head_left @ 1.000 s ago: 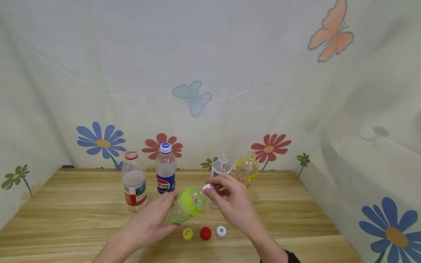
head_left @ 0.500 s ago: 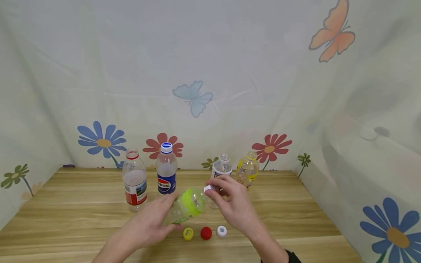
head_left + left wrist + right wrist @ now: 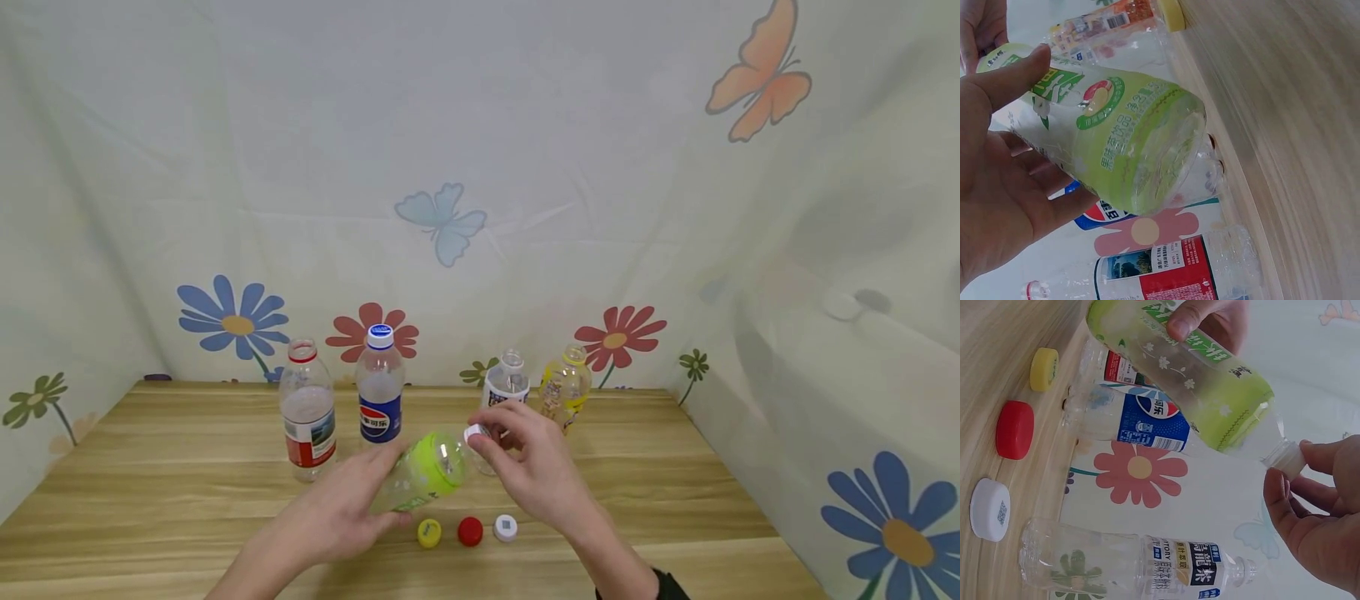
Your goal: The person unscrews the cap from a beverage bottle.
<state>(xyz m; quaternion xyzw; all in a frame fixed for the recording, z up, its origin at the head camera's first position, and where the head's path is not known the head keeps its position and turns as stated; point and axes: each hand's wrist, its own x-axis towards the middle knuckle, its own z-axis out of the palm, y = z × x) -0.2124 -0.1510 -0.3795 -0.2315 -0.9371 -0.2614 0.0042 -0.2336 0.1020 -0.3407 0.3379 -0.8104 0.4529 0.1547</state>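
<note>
Left hand (image 3: 341, 510) wrapped round green bottle (image 3: 431, 468), thumb one side, fingers the other. Bottle tilted, mouth up and toward right hand (image 3: 536, 468).

Right hand: thumb and fingers pinching held cap (image 3: 1290, 461) at the bottle mouth. Cap's on the neck end; can't tell if threads are engaged.

Counter (image 3: 187, 508), near side of green bottle: loose yellow cap (image 3: 429, 533), red cap (image 3: 470, 532), white cap (image 3: 506, 527), in a row left to right, not touching.

Behind, all upright: red-label bottle (image 3: 309, 427), uncapped, far left; Pepsi bottle (image 3: 380, 400) beside it, cap on; oolong bottle (image 3: 506, 382), uncapped, partly behind right hand; yellow-label bottle (image 3: 564, 387), uncapped, rightmost.

Flower-print cloth (image 3: 315, 200) backs the counter.
</note>
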